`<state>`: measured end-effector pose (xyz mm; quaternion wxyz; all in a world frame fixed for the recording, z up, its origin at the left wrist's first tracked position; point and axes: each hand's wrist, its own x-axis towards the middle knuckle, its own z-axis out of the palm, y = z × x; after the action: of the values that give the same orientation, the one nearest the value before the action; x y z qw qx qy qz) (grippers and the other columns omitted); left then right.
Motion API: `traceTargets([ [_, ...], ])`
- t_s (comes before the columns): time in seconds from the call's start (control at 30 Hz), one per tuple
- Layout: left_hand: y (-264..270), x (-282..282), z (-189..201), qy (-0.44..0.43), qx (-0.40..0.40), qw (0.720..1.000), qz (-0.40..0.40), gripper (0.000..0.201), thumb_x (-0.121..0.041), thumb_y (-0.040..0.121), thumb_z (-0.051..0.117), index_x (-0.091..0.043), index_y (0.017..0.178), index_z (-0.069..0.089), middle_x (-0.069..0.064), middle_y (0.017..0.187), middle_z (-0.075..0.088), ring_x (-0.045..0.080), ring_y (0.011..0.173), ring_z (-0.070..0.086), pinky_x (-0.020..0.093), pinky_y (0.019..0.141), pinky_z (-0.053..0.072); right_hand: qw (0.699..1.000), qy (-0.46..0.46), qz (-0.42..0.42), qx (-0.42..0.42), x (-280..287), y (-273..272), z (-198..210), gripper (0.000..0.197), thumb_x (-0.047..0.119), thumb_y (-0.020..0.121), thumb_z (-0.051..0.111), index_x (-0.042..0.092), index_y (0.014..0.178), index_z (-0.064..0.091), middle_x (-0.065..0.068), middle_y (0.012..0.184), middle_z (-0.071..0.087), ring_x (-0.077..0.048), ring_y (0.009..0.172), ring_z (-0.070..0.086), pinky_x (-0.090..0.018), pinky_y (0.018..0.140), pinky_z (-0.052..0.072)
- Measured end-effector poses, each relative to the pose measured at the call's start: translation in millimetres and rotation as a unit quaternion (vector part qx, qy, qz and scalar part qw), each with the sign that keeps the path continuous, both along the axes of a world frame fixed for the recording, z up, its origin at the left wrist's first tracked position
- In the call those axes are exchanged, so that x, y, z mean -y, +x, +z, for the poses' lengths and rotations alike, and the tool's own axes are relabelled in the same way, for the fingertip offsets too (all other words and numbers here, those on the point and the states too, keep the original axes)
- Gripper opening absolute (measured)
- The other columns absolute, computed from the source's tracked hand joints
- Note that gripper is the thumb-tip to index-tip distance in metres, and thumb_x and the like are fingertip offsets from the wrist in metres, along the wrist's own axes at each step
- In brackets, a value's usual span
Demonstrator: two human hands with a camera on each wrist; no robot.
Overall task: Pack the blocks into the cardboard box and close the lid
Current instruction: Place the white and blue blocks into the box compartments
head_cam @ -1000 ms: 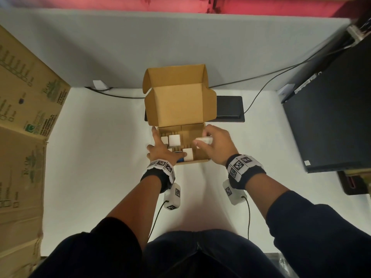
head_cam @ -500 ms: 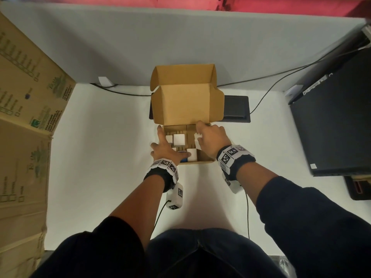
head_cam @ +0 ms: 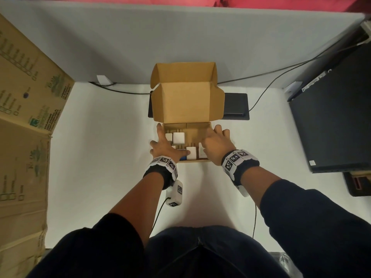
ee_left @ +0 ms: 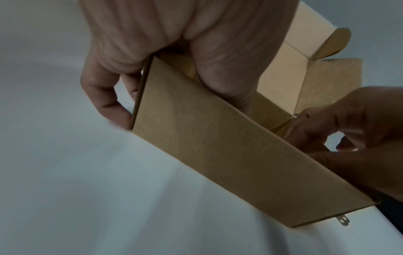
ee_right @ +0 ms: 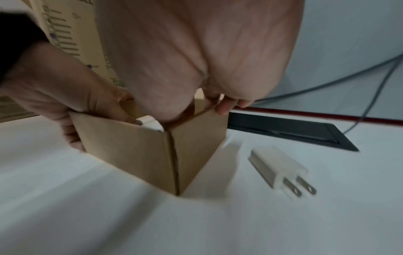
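**Spotter:** What have you got?

**Operator:** I see the cardboard box (head_cam: 186,143) on the white bench (head_cam: 100,157), its lid (head_cam: 186,103) standing open at the back. Several white charger blocks (head_cam: 178,138) sit in the divider slots. My left hand (head_cam: 166,149) straddles the near-left corner, fingers (ee_left: 109,103) curled down the outside wall and thumb inside, so it's clamped on the box. My right hand (head_cam: 215,145) reaches over the right side; its fingertips look curled at the rim, but I can't tell whether they pinch anything.

**Spotter:** All packed?

**Operator:** No. The right wrist view shows one two-prong charger block (ee_right: 279,169) lying on the bench just beside the box's right wall.

**Spotter:** Advice?

**Operator:** I'd keep the left hand bracing the box so it doesn't slide, seat each block fully down its slot, fetch the stray one, and only then fold the lid.
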<state>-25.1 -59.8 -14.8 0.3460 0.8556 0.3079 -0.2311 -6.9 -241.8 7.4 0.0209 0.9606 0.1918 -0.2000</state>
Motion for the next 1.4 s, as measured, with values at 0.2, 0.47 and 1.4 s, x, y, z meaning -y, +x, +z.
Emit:
traceTargets([
  [0.2, 0.2, -1.5, -0.5, 0.003, -0.008, 1.000, -0.005, 0.147, -0.043, 0.056, 0.098, -0.053, 0.152, -0.012, 0.018, 0.142, 0.038, 0.046, 0.132, 0.046, 0.061, 0.104, 0.048, 0.934, 0.262, -0.198, 0.140, 35.7, -18.1, -13.2, 0.018, 0.014, 0.089, 0.059, 0.015, 0.104, 0.069, -0.009, 0.110, 0.058, -0.032, 0.103, 0.051, -0.045, 0.085, 0.044],
  [0.47, 1.4, -1.2, -0.4, 0.001, -0.004, 1.000, -0.001, 0.148, -0.043, 0.055, 0.099, -0.051, 0.154, -0.011, 0.018, 0.143, 0.039, 0.045, 0.133, 0.046, 0.061, 0.103, 0.048, 0.970, 0.050, -0.221, -0.090, 55.9, -13.1, -29.6, 0.052, 0.008, 0.090, 0.057, 0.028, 0.137, 0.050, -0.012, 0.137, 0.042, -0.037, 0.124, 0.041, -0.045, 0.088, 0.054],
  [1.4, -0.8, 0.6, 0.8, -0.012, 0.019, 1.000, -0.008, 0.137, -0.042, 0.058, 0.095, -0.049, 0.152, -0.003, 0.015, 0.131, 0.043, 0.043, 0.126, 0.048, 0.057, 0.099, 0.051, 0.997, 0.041, -0.055, -0.039, -46.8, 28.0, 16.9, 0.029, -0.006, 0.089, 0.051, 0.004, 0.112, 0.066, -0.020, 0.112, 0.063, -0.037, 0.111, 0.059, -0.044, 0.081, 0.054],
])
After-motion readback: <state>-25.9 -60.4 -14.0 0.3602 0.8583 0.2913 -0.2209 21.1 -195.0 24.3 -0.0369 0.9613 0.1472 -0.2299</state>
